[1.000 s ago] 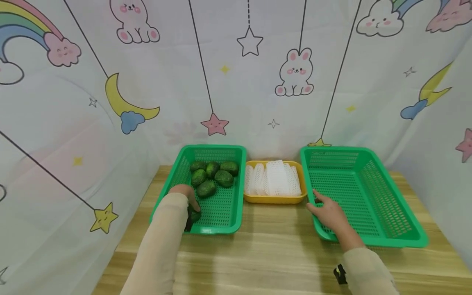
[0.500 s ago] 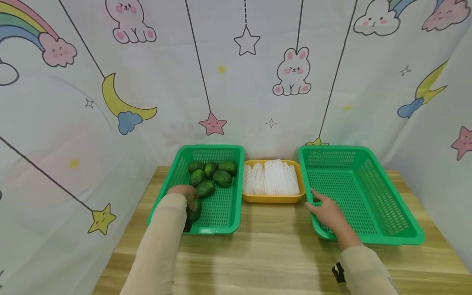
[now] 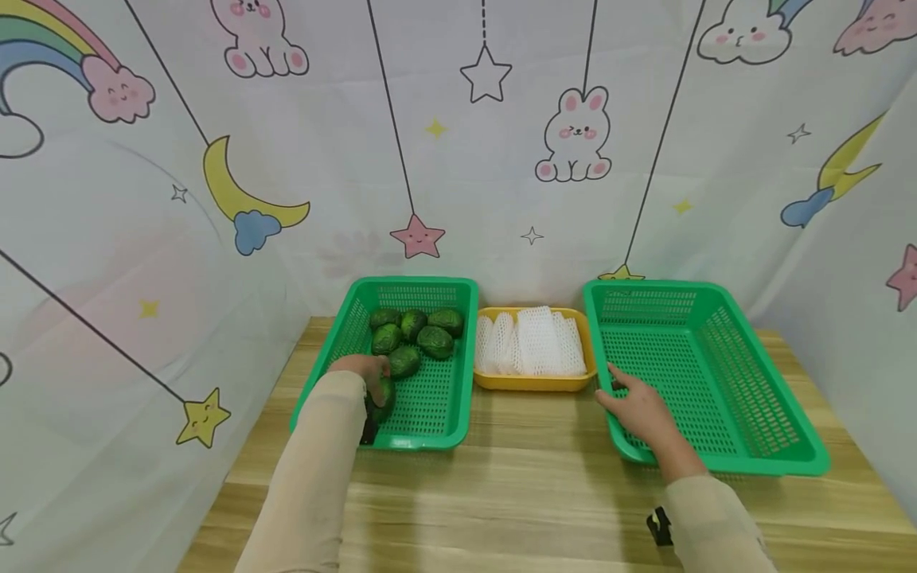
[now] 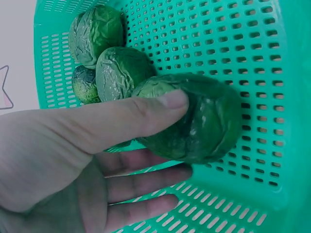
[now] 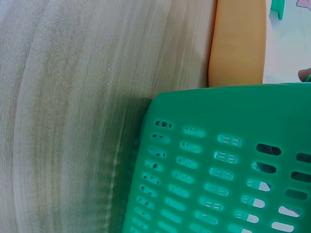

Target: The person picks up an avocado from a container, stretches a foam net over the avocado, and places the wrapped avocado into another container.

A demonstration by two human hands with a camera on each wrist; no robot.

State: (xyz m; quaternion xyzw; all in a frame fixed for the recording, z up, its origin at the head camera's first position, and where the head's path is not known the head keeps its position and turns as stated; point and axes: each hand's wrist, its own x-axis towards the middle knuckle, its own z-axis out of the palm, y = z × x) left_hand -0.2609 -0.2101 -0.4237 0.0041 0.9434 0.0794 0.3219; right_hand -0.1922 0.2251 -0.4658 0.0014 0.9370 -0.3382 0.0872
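Observation:
In the left green basket (image 3: 430,439), my left hand (image 3: 361,372) holds a dark green avocado (image 4: 211,119) near the basket's front left. The left wrist view shows the thumb (image 4: 160,104) pressed on its upper side, with the fingers (image 4: 146,184) beneath and behind it. Several more avocados (image 3: 435,341) lie farther back in that basket. My right hand (image 3: 641,410) grips the left rim of the right green basket (image 3: 716,465), thumb outside and fingertips at the inner side. In the right wrist view that hand is almost wholly out of sight; the basket's slotted wall (image 5: 204,111) fills the lower right.
Between the baskets stands a yellow tray (image 3: 533,383) with several white foam net sleeves (image 3: 540,342). Everything rests on a wooden table (image 3: 516,493). A white printed cloth (image 3: 501,167) hangs behind and at both sides.
My left hand and its avocado have shifted slightly away from the basket's front, and the avocado shows more upright in the grip. My right hand stays at the basket rim.

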